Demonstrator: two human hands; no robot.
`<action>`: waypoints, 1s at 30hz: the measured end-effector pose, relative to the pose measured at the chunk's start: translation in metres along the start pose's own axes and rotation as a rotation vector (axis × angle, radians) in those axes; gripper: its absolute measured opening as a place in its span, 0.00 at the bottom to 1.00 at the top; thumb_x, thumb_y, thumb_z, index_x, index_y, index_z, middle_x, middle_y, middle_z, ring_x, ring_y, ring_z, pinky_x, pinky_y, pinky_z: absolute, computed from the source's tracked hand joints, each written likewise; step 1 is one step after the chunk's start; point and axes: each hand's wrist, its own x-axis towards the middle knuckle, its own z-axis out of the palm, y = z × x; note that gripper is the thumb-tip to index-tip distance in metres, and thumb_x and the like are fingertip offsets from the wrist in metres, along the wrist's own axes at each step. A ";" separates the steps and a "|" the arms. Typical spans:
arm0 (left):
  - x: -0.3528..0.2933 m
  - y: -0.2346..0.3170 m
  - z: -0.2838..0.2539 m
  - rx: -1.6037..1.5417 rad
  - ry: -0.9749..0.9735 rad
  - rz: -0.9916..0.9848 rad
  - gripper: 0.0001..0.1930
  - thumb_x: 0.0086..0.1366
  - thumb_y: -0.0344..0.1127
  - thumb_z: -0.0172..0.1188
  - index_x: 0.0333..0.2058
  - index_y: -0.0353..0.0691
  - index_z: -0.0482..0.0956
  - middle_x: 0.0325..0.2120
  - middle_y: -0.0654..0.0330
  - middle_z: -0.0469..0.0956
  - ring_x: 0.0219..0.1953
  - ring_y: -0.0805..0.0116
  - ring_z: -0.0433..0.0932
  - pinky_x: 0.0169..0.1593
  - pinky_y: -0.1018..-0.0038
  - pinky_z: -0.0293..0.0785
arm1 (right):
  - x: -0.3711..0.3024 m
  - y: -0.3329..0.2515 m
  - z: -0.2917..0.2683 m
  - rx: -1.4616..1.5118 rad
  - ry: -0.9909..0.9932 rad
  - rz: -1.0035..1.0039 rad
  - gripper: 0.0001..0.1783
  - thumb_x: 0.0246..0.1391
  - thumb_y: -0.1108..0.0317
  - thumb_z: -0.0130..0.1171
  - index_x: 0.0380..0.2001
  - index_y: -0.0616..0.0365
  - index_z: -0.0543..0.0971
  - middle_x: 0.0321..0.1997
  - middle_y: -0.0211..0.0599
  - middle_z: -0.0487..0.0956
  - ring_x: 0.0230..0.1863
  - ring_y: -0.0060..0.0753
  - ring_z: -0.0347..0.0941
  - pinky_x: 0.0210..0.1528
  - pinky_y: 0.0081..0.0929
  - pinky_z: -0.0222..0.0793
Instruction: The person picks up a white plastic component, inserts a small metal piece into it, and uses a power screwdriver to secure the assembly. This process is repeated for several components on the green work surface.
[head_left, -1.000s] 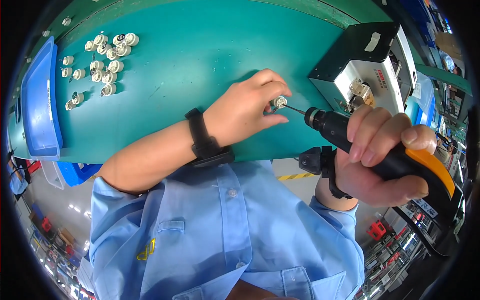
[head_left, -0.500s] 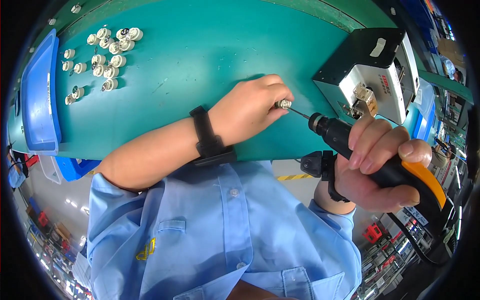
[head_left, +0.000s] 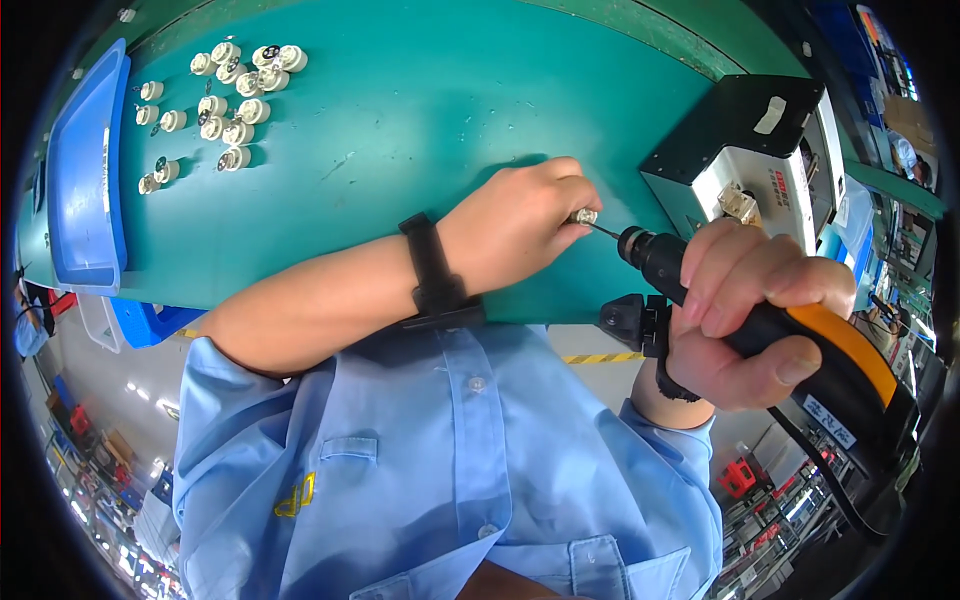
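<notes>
My left hand (head_left: 520,222) is closed over the green table, pinching a small whitish round part (head_left: 584,216) between thumb and fingers. Most of that part is hidden by the fingers; only its metallic-looking end shows. My right hand (head_left: 755,310) wraps around a black electric screwdriver (head_left: 655,262) with an orange strip along its handle. The screwdriver points left, and its thin bit (head_left: 604,231) reaches the exposed end of the part. Whether the tip sits in a screw is too small to tell.
Several similar white round parts (head_left: 238,133) stand at the table's far left, beside a blue tray (head_left: 117,170). At the right is a black and silver machine (head_left: 735,130) with a metal fixture (head_left: 738,203) near my right hand. A black cable (head_left: 825,470) trails from the screwdriver.
The gap between the screwdriver's nose and the part in my left hand has narrowed. My right hand and the screwdriver handle have shifted slightly left. The whole view has also shifted a little.
</notes>
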 end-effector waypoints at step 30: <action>0.191 -0.008 -0.101 0.574 0.604 0.072 0.26 0.51 0.43 0.69 0.47 0.39 0.74 0.46 0.48 0.70 0.46 0.49 0.74 0.46 0.60 0.75 | -0.018 -0.072 -0.058 0.097 0.297 -0.088 0.32 0.51 0.42 0.59 0.45 0.57 0.65 0.19 0.25 0.67 0.19 0.19 0.63 0.27 0.20 0.55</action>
